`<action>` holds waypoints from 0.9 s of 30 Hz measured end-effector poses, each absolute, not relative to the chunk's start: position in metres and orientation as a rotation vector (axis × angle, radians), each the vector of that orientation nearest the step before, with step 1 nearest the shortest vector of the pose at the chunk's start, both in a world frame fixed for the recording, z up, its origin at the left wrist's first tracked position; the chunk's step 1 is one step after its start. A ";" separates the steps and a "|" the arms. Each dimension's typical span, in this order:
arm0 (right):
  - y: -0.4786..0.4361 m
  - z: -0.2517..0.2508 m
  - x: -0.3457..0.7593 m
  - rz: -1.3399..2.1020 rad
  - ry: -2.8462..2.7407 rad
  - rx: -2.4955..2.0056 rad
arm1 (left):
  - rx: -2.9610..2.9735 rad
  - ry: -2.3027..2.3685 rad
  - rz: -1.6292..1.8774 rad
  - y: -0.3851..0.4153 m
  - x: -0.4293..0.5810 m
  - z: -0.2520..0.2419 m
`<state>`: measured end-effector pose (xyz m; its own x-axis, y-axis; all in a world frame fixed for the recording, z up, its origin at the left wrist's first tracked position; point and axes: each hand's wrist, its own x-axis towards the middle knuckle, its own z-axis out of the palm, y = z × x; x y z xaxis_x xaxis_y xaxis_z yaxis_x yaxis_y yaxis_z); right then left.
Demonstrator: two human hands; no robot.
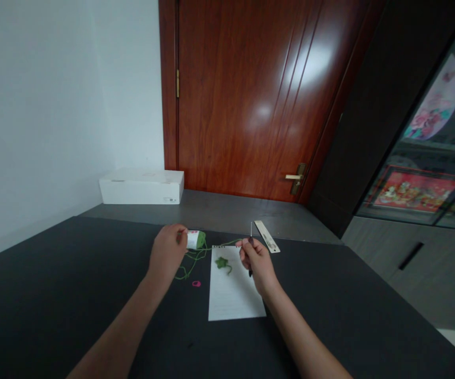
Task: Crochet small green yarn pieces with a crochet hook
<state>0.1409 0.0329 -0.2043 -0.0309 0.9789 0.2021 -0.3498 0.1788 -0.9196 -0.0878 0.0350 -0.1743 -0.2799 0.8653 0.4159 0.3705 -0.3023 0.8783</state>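
My left hand [168,251] is closed on a small ball of green yarn [196,240] with a white label, held just above the black table [53,295]. A green strand runs from it to my right hand [256,260], which pinches the strand together with a thin crochet hook [250,231] pointing upward. Loose green yarn loops [190,263] lie on the table between my hands. A small green crocheted piece [223,263] rests on the top of a white notepad [233,292].
A pale ruler [267,236] lies at the table's far edge, right of the hook. A small pink ring [196,283] sits left of the notepad. A white box [142,186] stands on the floor by a red wooden door [251,100]. A dark cabinet [369,116] rises at right.
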 end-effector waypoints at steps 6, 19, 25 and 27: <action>0.029 -0.205 0.136 1.117 -1.402 -0.806 | 2.139 1.544 1.672 0.017 -0.058 -0.169; 0.025 -0.205 0.137 0.876 -1.586 -0.826 | 1.244 0.589 1.424 0.009 -0.036 -0.167; 0.018 -0.206 0.126 1.102 -1.632 -0.756 | 1.130 0.420 1.586 0.014 -0.042 -0.158; 0.015 -0.204 0.124 1.151 -1.596 -0.729 | 1.292 0.470 1.604 0.014 -0.041 -0.161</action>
